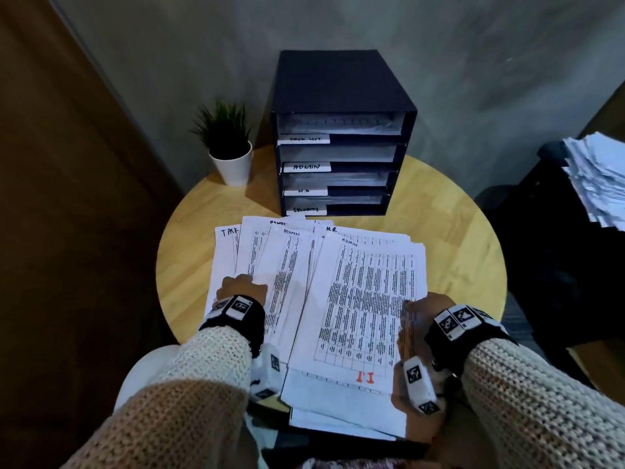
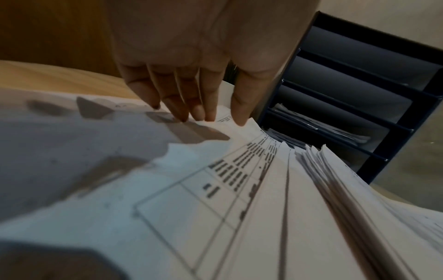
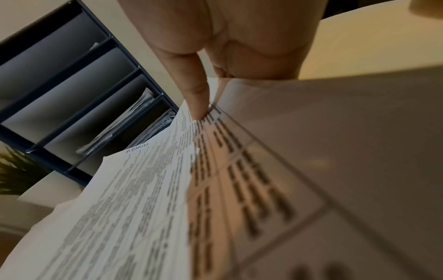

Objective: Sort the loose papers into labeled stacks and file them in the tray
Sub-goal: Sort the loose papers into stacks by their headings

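Note:
A fanned pile of printed sheets (image 1: 287, 265) covers the near half of the round wooden table (image 1: 456, 231); the headings that show read ADMIN, H.R and TAK. The top sheet (image 1: 365, 299), headed ADMIN, lies on the right. My right hand (image 1: 417, 316) pinches its right edge: the thumb (image 3: 199, 98) presses on the print, and the fingers are hidden under the curled paper (image 3: 335, 132). My left hand (image 1: 241, 287) rests on the left sheets, with straight fingers (image 2: 191, 106) touching the paper (image 2: 215, 189). Behind the pile stands the dark blue four-slot tray (image 1: 341, 82), labelled ADMIN, H.R and SECURITY; its top label is unreadable.
A small potted plant (image 1: 230, 147) stands at the table's back left, beside the tray. Another heap of papers (image 1: 598, 177) sits on dark furniture to the right. Grey wall lies behind and a brown wooden panel (image 1: 67, 198) is on the left.

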